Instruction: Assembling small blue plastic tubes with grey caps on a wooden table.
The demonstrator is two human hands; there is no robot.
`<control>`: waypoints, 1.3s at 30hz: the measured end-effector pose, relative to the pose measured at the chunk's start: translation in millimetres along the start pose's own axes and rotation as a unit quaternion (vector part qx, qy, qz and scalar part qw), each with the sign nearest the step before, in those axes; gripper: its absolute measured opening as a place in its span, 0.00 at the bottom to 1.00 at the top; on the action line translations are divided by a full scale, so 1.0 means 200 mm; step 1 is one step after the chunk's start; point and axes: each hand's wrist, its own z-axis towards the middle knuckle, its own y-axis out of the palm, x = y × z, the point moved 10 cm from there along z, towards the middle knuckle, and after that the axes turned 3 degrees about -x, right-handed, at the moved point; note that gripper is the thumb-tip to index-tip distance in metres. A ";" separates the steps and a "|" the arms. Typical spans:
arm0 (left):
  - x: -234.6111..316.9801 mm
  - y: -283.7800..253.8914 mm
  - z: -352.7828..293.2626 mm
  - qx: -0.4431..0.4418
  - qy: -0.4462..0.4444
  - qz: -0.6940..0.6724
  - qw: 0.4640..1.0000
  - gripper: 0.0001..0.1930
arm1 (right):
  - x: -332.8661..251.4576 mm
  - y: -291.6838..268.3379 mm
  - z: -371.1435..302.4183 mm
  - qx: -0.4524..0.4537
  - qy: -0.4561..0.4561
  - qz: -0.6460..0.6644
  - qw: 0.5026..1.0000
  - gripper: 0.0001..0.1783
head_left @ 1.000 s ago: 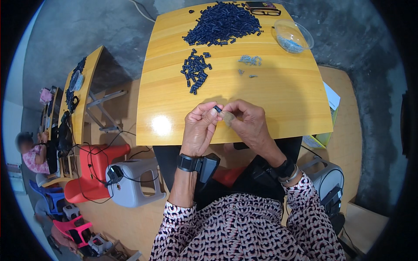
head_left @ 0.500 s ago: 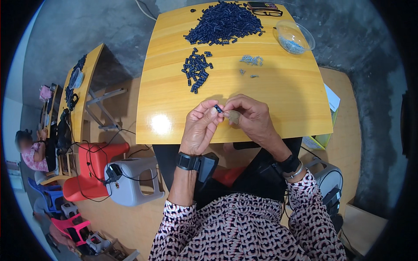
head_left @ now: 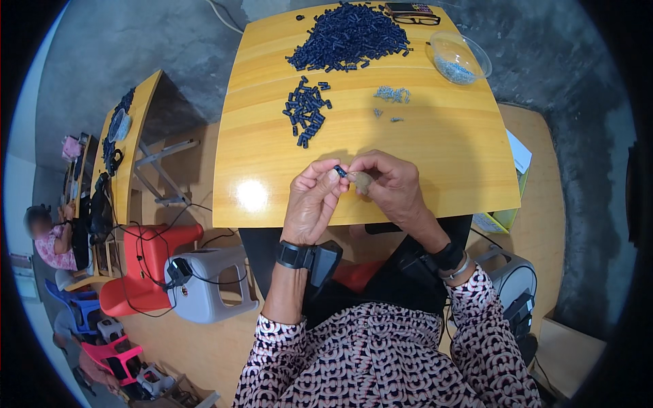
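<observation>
Between the thumb and fingers of my left hand [head_left: 314, 200] is a small black plastic part [head_left: 339, 171], held above the table's near edge. My right hand [head_left: 393, 187] meets it from the right, its fingers pinched at the part's end. Against those fingers sits a tan-brown rounded thing [head_left: 363, 182] whose kind I cannot make out. Beyond my hands lies a small group of similar black parts [head_left: 307, 111], with a large heap of black parts [head_left: 350, 35] behind it. Small silvery screws [head_left: 392, 94] are scattered on the right of the table.
The yellow wooden table [head_left: 255, 149] carries a clear plastic bowl [head_left: 460, 60] of small metal pieces and a pair of glasses [head_left: 416, 20] at the back right. A red stool [head_left: 139, 272] and a grey stool [head_left: 207, 285] with cables stand left. Another person [head_left: 56, 241] sits far left.
Almost nothing differs. My right hand has shifted very slightly down, staying at the end of the black part, while my left hand keeps its hold.
</observation>
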 end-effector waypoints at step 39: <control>0.01 -0.03 -0.01 0.021 0.019 0.003 1.000 0.09 | 0.04 0.01 -0.01 0.034 -0.019 0.016 0.999 0.05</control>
